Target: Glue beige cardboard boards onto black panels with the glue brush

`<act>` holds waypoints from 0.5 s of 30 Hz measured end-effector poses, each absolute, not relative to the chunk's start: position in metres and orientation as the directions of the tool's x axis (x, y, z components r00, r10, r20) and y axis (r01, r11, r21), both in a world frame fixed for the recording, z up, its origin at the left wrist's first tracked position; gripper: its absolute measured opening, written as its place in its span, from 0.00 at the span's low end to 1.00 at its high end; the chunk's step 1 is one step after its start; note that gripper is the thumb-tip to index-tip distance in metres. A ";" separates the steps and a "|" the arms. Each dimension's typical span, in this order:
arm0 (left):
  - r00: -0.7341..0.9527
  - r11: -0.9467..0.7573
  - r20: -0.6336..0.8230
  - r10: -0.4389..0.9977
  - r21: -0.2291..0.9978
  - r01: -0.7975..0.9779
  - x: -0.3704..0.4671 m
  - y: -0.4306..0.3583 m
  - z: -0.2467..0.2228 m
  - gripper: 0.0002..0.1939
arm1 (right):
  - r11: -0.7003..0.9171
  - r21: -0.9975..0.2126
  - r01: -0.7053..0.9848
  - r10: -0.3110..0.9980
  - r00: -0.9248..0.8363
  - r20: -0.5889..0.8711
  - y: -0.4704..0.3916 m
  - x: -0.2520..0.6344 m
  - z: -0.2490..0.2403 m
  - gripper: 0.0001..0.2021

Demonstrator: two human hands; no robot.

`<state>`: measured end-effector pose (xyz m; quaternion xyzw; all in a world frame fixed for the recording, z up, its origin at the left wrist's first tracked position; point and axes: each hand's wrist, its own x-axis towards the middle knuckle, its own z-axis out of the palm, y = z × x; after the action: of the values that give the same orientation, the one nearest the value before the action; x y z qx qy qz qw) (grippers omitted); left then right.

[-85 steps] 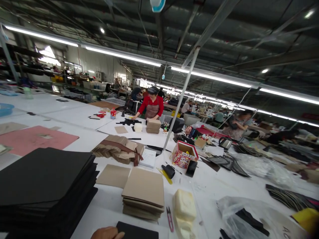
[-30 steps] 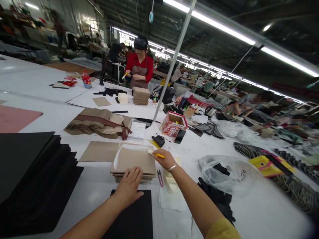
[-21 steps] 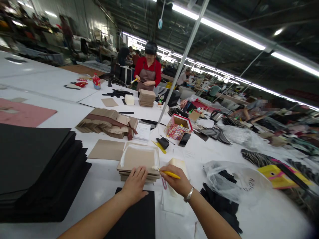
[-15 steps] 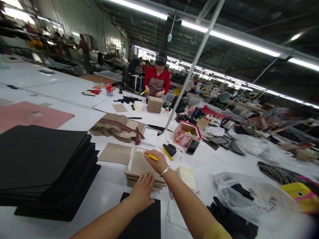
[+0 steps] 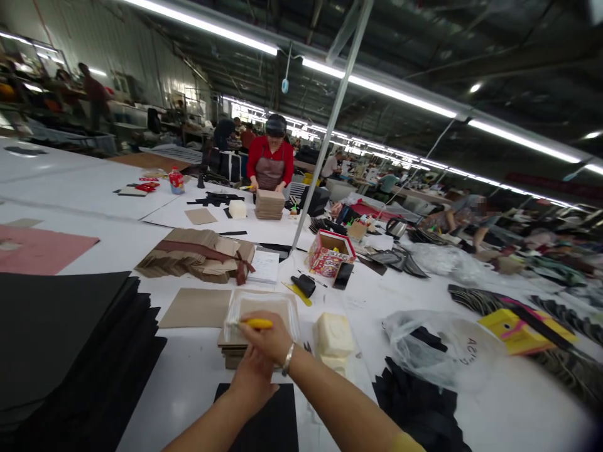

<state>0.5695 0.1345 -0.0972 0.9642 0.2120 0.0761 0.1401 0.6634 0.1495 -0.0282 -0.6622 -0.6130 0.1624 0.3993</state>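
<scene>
My right hand (image 5: 271,339), with a bracelet at the wrist, is closed round a yellow-handled brush (image 5: 259,323). The brush's tip points left, over the left edge of the top brown board (image 5: 268,304). A white, wet-looking band runs along that board's edges. Under it lies a stack of similar boards (image 5: 233,358). My left hand (image 5: 254,380) is at the stack's front edge, thumb apart, its fingers partly hidden behind my right hand. Below is a black sheet (image 5: 268,420); a single brown board (image 5: 195,307) lies left of the stack.
A tall pile of black sheets (image 5: 61,339) stands at left. Fanned brown pieces (image 5: 188,251), a notepad (image 5: 264,267), a red patterned box (image 5: 325,257) and a phone (image 5: 343,275) lie beyond. Right are a cream block (image 5: 334,336) and a plastic bag (image 5: 438,345). A co-worker (image 5: 271,160) stands opposite.
My right hand and the brush have moved from the board's far edge down its left side. The white band now runs along more of the edges. The camera view has shifted right.
</scene>
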 end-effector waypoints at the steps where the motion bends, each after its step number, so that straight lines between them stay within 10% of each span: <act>1: 0.900 -0.879 0.101 0.424 0.288 0.381 0.570 0.136 -0.099 0.35 | -0.049 -0.792 0.608 0.907 0.359 0.220 0.162 0.672 -0.029 0.12; 5: 0.898 -0.885 0.077 0.433 0.226 0.407 0.569 0.138 -0.097 0.36 | -0.376 -0.867 0.327 0.675 0.737 -0.015 0.189 0.726 -0.037 0.12; 15: 0.882 -0.885 0.086 0.464 0.090 0.457 0.588 0.160 -0.061 0.21 | -0.362 -0.903 0.233 0.480 0.876 0.033 0.099 0.811 -0.015 0.12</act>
<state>0.5883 0.1597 -0.0608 0.9694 0.2375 0.0526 0.0338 0.8110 0.0992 -0.0146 -0.8166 -0.2184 0.1188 0.5209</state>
